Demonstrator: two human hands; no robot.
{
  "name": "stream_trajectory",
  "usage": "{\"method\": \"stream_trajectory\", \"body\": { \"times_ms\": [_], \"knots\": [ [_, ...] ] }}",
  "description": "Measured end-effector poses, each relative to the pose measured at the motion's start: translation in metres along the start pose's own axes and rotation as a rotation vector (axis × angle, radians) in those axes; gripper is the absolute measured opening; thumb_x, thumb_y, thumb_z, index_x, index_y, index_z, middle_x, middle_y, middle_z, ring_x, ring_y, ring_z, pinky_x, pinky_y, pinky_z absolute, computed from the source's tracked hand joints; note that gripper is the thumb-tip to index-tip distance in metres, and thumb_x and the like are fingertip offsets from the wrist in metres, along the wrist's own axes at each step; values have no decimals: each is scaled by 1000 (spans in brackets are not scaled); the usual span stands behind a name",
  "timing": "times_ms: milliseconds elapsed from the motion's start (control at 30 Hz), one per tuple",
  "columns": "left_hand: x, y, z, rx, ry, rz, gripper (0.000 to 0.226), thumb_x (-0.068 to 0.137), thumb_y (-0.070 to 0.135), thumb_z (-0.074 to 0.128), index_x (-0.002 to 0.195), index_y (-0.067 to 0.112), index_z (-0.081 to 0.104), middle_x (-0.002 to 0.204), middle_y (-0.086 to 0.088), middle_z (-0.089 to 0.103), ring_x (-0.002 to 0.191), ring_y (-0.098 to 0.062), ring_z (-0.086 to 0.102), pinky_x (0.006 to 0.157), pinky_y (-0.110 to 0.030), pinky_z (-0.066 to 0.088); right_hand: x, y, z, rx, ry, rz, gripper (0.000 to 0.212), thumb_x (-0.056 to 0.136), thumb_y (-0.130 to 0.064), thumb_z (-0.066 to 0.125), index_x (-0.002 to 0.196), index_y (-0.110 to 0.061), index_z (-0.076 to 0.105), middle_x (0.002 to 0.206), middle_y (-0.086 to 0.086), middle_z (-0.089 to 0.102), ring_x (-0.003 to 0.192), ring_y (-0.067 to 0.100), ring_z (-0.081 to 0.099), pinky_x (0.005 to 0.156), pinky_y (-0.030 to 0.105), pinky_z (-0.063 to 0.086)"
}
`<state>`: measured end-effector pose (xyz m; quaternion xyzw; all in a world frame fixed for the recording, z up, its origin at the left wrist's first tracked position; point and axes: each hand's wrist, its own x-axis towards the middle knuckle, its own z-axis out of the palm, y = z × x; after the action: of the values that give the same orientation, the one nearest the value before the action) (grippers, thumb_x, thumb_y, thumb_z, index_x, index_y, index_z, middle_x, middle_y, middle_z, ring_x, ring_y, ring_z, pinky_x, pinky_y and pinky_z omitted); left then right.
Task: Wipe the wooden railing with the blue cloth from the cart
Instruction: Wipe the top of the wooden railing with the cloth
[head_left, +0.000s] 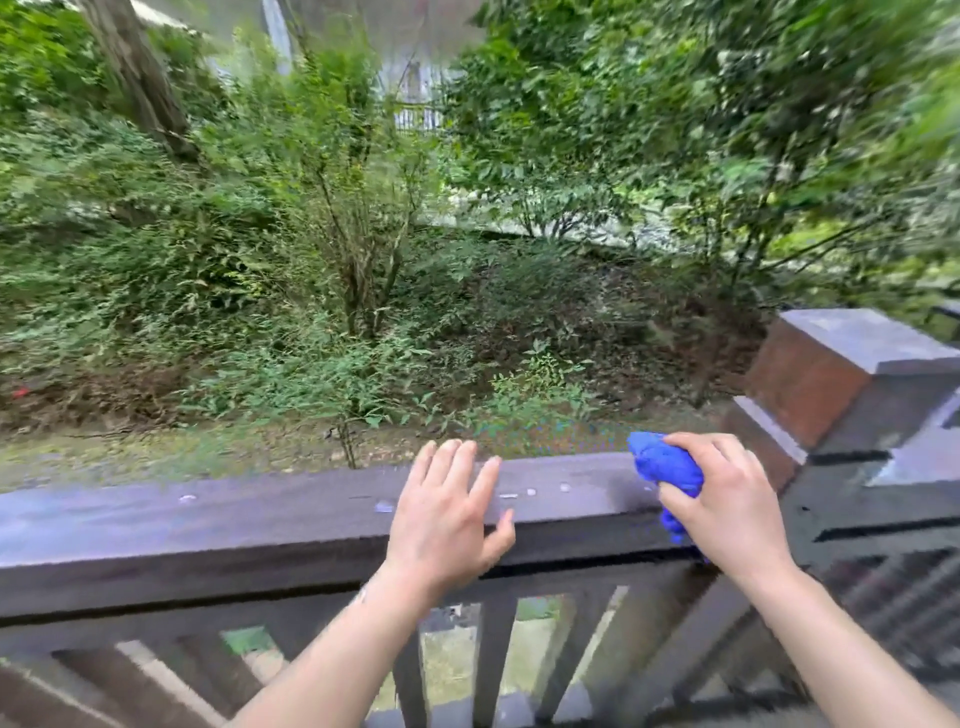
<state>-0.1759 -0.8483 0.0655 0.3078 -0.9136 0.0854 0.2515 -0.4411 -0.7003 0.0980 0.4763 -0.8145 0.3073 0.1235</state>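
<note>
Two hands on wooden railing (208, 525), right hand (727, 506) around blue cloth (665, 462).

left grip (447, 512) flat, right grip (727, 499) clenched

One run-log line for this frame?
phase: wiping | right hand: gripping blue cloth on wooden railing near post | left hand: open, resting on rail

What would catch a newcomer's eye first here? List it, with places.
The bright blue cloth, bunched in the right hand on the wooden railing near the corner post. Next, the left hand resting open on the rail's middle, with thick green shrubs beyond.
</note>
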Motion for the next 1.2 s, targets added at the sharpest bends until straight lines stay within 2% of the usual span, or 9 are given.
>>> {"method": "stream_trajectory", "body": {
  "times_ms": [300, 400, 533, 700, 800, 900, 1033, 1133, 1200],
  "knots": [
    [4, -4, 37, 137, 18, -14, 39, 87, 47, 54, 94, 9, 62, 97, -17, 63, 89, -37, 61, 82, -47, 52, 7, 19, 46, -42, -111, -101, 47, 72, -33, 77, 114, -21, 59, 116, 2, 59, 107, 26, 53, 93, 41, 44],
    [3, -4, 39, 145, 49, -12, 37, 88, 47, 52, 89, 10, 61, 92, -15, 63, 85, -36, 60, 75, -46, 52, 16, 33, 57, 11, -61, -142, 42, 71, -26, 74, 109, -17, 60, 115, 4, 62, 109, 28, 55, 95, 33, 39],
    [3, -2, 38, 170, 47, -25, 37, 87, 46, 52, 89, 10, 62, 92, -13, 62, 85, -35, 59, 74, -44, 52, 26, 26, 65, 107, 13, 1, 34, 70, -16, 73, 101, -12, 61, 112, 9, 62, 108, 32, 56, 91, 39, 43],
    [4, 0, 38, 160, 52, -47, 37, 85, 46, 53, 90, 11, 63, 94, -12, 63, 86, -33, 60, 73, -44, 52, 2, 27, 72, 39, -105, -344, 57, 65, -28, 75, 120, -22, 59, 122, 6, 55, 110, 27, 51, 93, 37, 43],
    [4, 1, 38, 161, 39, -56, 36, 85, 45, 53, 91, 11, 64, 95, -11, 63, 87, -33, 60, 73, -44, 52, 32, 43, 64, 51, -112, -218, 50, 64, -11, 78, 112, -12, 65, 116, 12, 59, 103, 36, 56, 88, 42, 48],
    [4, 1, 36, 159, 27, -70, 36, 85, 44, 54, 93, 11, 65, 97, -11, 64, 88, -32, 61, 74, -44, 52, 38, 33, 64, 68, -88, -66, 43, 70, -14, 72, 113, -11, 65, 129, 12, 56, 111, 37, 53, 96, 44, 45],
    [4, 3, 34, 159, 15, -76, 37, 84, 44, 54, 93, 11, 66, 98, -12, 66, 89, -33, 63, 74, -43, 54, 0, -5, 74, 85, -162, -377, 52, 74, -39, 60, 126, -30, 55, 139, 3, 48, 119, 26, 45, 100, 38, 42],
    [4, 4, 34, 160, 4, -80, 37, 84, 44, 53, 94, 11, 66, 99, -11, 66, 90, -33, 63, 75, -42, 54, 8, 10, 66, 56, -207, -544, 49, 70, -32, 62, 119, -22, 62, 127, 9, 57, 109, 31, 55, 91, 39, 50],
    [4, 3, 35, 152, 7, -81, 37, 84, 44, 53, 94, 12, 66, 99, -10, 65, 90, -32, 62, 75, -42, 53, 20, 35, 59, 25, -159, -479, 47, 63, -21, 71, 109, -16, 67, 115, 12, 61, 97, 35, 59, 81, 41, 53]
  ]
}}
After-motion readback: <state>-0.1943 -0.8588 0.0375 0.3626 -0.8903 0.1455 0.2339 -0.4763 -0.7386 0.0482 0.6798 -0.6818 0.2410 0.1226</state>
